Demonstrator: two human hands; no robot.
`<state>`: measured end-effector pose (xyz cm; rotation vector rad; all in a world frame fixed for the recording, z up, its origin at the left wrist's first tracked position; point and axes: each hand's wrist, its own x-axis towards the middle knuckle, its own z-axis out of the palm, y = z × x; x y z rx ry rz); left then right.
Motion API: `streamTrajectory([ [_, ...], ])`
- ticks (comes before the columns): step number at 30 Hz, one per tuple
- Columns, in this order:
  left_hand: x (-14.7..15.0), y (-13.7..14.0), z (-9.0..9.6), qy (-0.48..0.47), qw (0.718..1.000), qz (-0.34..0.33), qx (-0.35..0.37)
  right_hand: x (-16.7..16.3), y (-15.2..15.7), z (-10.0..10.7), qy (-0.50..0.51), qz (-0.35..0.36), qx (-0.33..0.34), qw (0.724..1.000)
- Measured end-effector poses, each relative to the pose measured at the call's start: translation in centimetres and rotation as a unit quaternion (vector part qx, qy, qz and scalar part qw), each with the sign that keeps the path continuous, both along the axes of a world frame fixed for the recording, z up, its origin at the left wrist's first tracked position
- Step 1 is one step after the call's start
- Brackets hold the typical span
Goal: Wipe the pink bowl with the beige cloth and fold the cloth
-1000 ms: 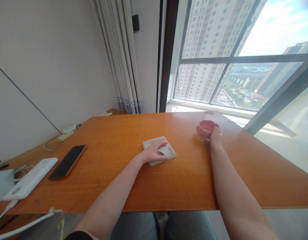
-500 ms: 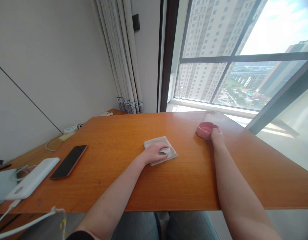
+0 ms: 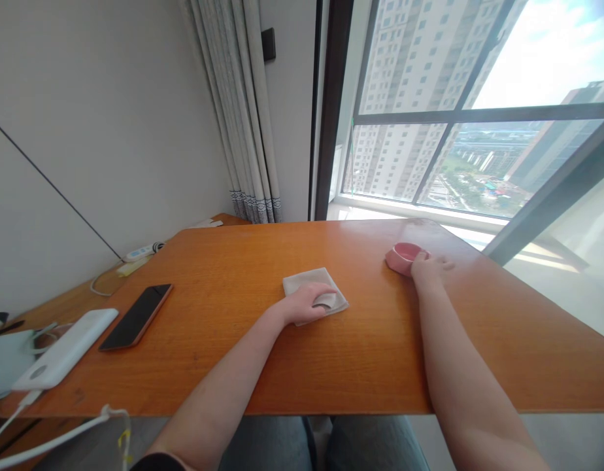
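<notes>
A folded, pale grey cloth [image 3: 298, 280] lies near the middle of the wooden table. My left hand [image 3: 306, 303] rests on top of it, its thumb and fingers closed around a raised fold. Farther right stands a pink, angular, shallow bowl [image 3: 399, 259], upright on the tabletop. Beside its right rim is my right hand [image 3: 428, 266], thumb side against the bowl and the other fingers stretched out to the right, away from it. The hand hides the bowl's right end.
The wooden table [image 3: 223, 261] bears a dark-screened phone [image 3: 136, 317] at left. Next to it lies a white power bank [image 3: 67, 350] with a white cable [image 3: 25, 402] plugged in. A power strip [image 3: 141, 252] sits by the wall. Beyond the table's far edge is a large window [image 3: 404, 160].
The fingers of my right hand have loosened from the bowl's rim and spread to the right. My left hand's fingers have shifted slightly on the cloth, which stays in place.
</notes>
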<state>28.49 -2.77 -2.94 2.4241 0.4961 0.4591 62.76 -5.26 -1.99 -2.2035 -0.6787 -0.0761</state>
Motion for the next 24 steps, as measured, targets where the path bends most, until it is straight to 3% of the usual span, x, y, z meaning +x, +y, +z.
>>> streamTrajectory([
  [2, 0.1, 0.3, -0.2, -0.018, 1.0, 0.024, 0.003, -2.2, -0.3, 1.5, -0.079, -0.007, 0.064, 0.995],
  [4, 0.4, 0.6, -0.5, -0.047, 0.997, 0.066, 0.01, -5.2, -0.2, 2.8, -0.163, 0.079, 0.135, 0.974],
  [5, 0.5, 0.7, -0.6, -0.063, 0.993, 0.095, 0.01, -6.8, 0.0, 3.1, -0.176, 0.14, 0.14, 0.964],
  [7, 0.6, 0.9, -0.6, -0.085, 0.985, 0.151, 0.004, -9.8, 0.6, 3.0, -0.162, 0.291, 0.1, 0.938],
  [10, 0.4, 0.6, -0.4, -0.075, 0.982, 0.172, 0.014, -13.2, 1.5, 1.4, -0.107, 0.411, -0.041, 0.905],
  [14, 0.6, -0.4, -0.2, 0.014, 0.993, 0.109, 0.052, -14.8, 2.2, -0.7, -0.06, 0.444, -0.166, 0.878],
  [20, 1.1, -0.4, -0.6, -0.016, 0.993, 0.105, 0.048, -14.9, 2.5, -1.2, -0.011, 0.441, -0.187, 0.878],
  [22, 1.0, 0.1, -0.7, -0.058, 0.988, 0.141, 0.024, -14.8, 2.6, -1.3, 0.017, 0.443, -0.2, 0.874],
  [24, 0.8, 0.5, -0.6, -0.126, 0.968, 0.218, -0.008, -14.7, 2.5, -1.3, 0.041, 0.446, -0.209, 0.869],
])
